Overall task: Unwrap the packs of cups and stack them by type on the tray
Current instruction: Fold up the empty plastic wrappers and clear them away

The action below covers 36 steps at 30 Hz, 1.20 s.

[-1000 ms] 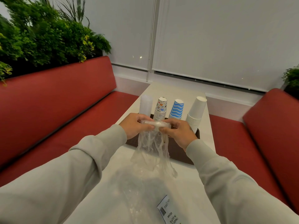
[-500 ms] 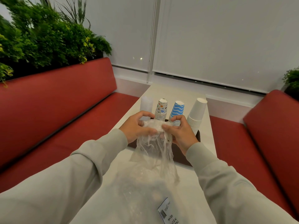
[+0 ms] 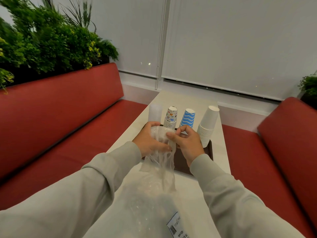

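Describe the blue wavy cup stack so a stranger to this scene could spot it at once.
On the white table between the red benches sits a dark tray with four upturned cup stacks in a row. The blue wavy stack is third from the left, between the multicoloured print stack and the plain white stack. It alone has blue-and-white wave stripes.

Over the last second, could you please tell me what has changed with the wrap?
The left hand has bunched the plastic wrap, earlier stretched between both hands, into its grip; the right hand still pinches it. The four cup stacks and tray stayed put.
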Tool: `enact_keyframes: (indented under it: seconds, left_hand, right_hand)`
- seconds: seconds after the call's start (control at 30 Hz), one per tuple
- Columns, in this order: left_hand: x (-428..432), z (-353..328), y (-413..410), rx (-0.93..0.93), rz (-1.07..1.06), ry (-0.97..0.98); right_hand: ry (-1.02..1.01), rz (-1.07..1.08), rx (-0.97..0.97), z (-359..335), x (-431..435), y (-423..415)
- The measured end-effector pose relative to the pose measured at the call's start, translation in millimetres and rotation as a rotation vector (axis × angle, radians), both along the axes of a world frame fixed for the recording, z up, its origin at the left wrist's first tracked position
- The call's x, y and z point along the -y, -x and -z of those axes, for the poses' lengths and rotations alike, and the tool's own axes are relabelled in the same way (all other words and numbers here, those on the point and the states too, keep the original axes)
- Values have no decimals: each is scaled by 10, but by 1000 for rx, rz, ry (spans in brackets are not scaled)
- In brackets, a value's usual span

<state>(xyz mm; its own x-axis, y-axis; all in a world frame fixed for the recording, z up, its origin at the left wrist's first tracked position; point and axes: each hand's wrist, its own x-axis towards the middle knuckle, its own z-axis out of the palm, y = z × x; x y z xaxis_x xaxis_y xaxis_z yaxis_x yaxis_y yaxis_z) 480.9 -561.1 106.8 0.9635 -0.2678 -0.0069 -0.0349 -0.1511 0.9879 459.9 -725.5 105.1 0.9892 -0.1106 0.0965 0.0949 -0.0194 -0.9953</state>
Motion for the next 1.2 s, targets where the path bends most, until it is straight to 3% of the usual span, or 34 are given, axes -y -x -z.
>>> enact_keyframes:
  seconds: [0.37, 0.57, 0.7, 0.83, 1.03, 1.2]
  left_hand:
    - [-104, -54, -44, 114, 85, -81]
    - [-136, -56, -83, 129, 66, -158]
    - [-161, -55, -120, 87, 45, -173]
    - [-180, -91, -185, 55, 21, -270]
    - [-252, -146, -198, 73, 20, -330]
    - [-272, -67, -180, 61, 7, -217]
  right_hand:
    - [-280, -130, -346, -84, 36, 8]
    - [-101, -131, -381, -58, 15, -42]
    - [279, -100, -297, -57, 20, -94]
    - [630, -228, -125, -117, -9, -83]
    - [569, -158, -9, -154, -161, -120]
    - [542, -91, 6, -152, -287, -195]
